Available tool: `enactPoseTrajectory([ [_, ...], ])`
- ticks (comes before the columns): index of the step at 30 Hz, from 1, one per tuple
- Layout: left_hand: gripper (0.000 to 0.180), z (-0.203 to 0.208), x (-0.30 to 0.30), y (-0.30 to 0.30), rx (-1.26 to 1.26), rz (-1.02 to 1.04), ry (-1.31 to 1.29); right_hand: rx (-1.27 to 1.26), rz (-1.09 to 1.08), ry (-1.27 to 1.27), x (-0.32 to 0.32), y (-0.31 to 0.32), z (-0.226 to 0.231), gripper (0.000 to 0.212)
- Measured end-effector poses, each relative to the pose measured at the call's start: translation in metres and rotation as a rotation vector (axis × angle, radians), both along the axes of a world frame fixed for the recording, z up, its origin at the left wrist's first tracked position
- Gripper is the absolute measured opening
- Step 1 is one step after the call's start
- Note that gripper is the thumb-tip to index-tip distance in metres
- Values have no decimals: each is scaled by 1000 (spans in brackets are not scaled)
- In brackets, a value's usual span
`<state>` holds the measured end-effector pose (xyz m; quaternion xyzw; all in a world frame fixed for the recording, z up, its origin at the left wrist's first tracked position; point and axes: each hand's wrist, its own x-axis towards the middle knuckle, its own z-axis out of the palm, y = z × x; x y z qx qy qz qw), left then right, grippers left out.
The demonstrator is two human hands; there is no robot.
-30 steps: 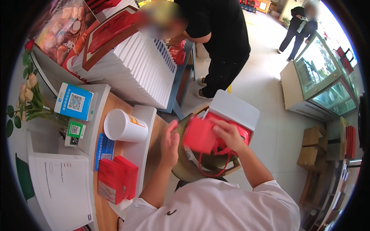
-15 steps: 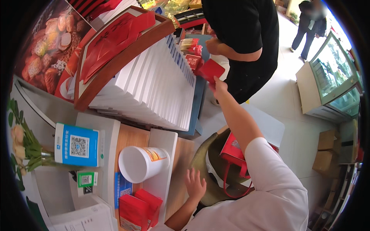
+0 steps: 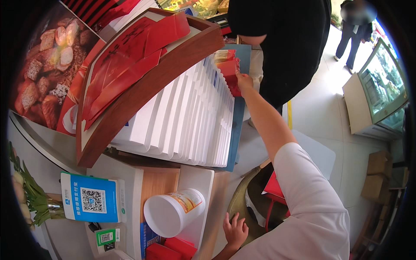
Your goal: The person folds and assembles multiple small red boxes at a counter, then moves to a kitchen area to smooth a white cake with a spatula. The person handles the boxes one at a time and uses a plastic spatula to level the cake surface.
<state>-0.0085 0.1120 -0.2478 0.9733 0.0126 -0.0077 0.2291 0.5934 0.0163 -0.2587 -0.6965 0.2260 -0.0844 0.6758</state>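
From my remote view, a person in black clothing (image 3: 299, 47), head cut off, stands beyond the row of flat white boxes (image 3: 182, 121) on the blue tabletop (image 3: 241, 117). Far, right of the boxes, my right hand (image 3: 245, 82) is at a glossy red packet (image 3: 227, 69); I judge the step as handling it there, calling next for a steady wrist. Its fingers are partly hidden: I cannot tell whether they grip. My near left hand (image 3: 236, 228) is spread, empty
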Motion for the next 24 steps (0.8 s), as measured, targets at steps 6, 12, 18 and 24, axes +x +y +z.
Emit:
enactPoseTrajectory([
  [6, 21, -2, -8, -2, 15, 42, -26, 372, 42, -394, -81, 10, 110, 30],
  [12, 19, -4, -12, 0, 10, 33, -76, -45, 619, -1194, -221, -12, 409, 43],
  [18, 17, -10, -12, 1, 1, 41, -100, -1223, 1099, -620, -151, 82, 443, 87],
  [24, 12, -10, -16, 1, -8, 42, -141, -1170, 1108, -565, -143, 85, 454, 75],
])
